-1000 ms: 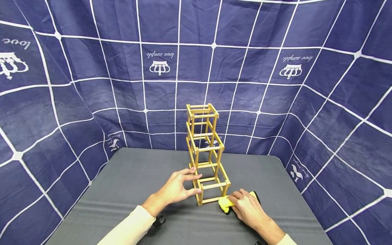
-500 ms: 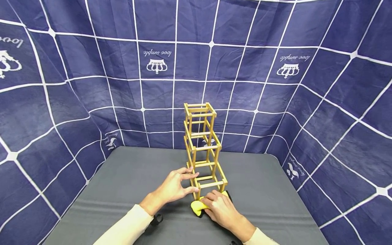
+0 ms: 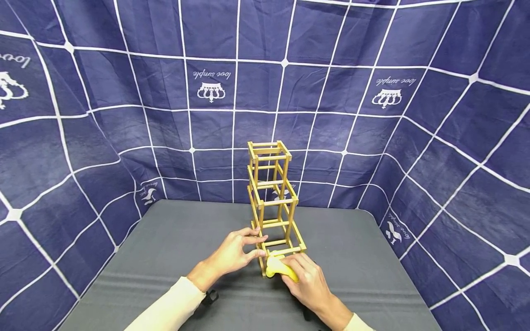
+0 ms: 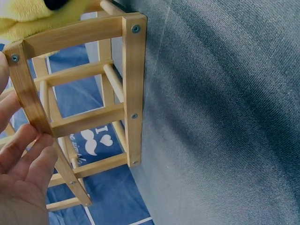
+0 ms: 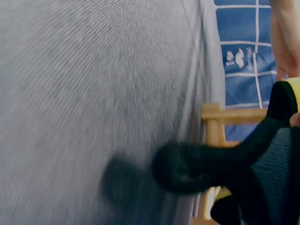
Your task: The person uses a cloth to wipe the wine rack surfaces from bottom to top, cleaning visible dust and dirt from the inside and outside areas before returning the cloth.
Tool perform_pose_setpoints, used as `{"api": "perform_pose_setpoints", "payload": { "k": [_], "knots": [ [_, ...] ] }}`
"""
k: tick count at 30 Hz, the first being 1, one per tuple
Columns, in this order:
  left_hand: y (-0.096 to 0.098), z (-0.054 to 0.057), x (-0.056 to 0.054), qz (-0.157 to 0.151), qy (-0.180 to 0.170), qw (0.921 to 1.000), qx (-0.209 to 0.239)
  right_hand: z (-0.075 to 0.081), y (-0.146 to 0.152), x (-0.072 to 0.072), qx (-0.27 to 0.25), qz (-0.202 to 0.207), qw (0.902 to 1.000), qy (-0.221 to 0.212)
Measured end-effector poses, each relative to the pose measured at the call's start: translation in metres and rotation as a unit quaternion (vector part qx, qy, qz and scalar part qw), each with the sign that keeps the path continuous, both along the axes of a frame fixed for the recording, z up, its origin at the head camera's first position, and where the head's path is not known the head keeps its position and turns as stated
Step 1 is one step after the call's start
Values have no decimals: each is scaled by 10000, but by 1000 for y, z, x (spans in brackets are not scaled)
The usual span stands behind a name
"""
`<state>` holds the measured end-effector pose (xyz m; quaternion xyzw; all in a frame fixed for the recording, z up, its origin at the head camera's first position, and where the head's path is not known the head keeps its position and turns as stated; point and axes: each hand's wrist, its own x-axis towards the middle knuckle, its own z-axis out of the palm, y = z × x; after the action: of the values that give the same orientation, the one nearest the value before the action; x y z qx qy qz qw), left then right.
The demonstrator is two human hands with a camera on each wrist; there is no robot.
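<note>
A light wooden stepped rack (image 3: 292, 202) of open box frames rises in tiers toward the back. My left hand (image 3: 232, 252) touches its left side, the fingers spread. In the left wrist view, the left fingertips (image 4: 43, 140) rest against a wooden post (image 4: 133, 93) with screw heads. My right hand (image 3: 308, 280) grips a plush toy (image 3: 281, 270), yellow on one side, in front of the lowest tier. In the head view the toy overlaps the front rail. The right wrist view shows the toy's black underside (image 5: 274, 173) and a rounded limb hanging over the cloth.
Grey cloth (image 3: 186, 230) covers the table on both sides of the rack. A blue curtain (image 3: 157, 92) with white grid lines hangs behind and along both sides. A black strap (image 3: 210, 298) lies below the left wrist.
My right hand has carried the plush toy leftward along the front of the rack, then lifted and turned it at the lowest tier. The left hand stays against the rack's side.
</note>
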<state>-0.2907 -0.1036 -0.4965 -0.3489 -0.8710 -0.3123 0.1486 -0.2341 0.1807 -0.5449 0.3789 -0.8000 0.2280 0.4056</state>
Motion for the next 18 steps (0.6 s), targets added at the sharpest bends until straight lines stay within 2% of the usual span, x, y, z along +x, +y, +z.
{"api": "perform_pose_setpoints", "payload": {
  "k": [4, 8, 10, 14, 16, 18],
  "knots": [
    [1, 0, -1, -49, -81, 9999, -34, -3, -10, -2, 5, -71, 10000, -39],
    [1, 2, -2, -3, -46, 10000, -30, -6, -16, -4, 265, -326, 9983, -404],
    [1, 3, -3, 35, -27, 10000, -8, -6, -18, -3, 624, -567, 9934, -781],
    [0, 1, -3, 78, -44, 9999, -48, -8, -21, -1, 1214, -922, 9767, -1510],
    [0, 0, -2, 79, -61, 9999, -57, -9, -21, -1, 1266, -969, 9740, -1612],
    [0, -1, -2, 83, -37, 9999, -59, -11, -21, -1, 1168, -923, 9786, -1424]
  ]
}}
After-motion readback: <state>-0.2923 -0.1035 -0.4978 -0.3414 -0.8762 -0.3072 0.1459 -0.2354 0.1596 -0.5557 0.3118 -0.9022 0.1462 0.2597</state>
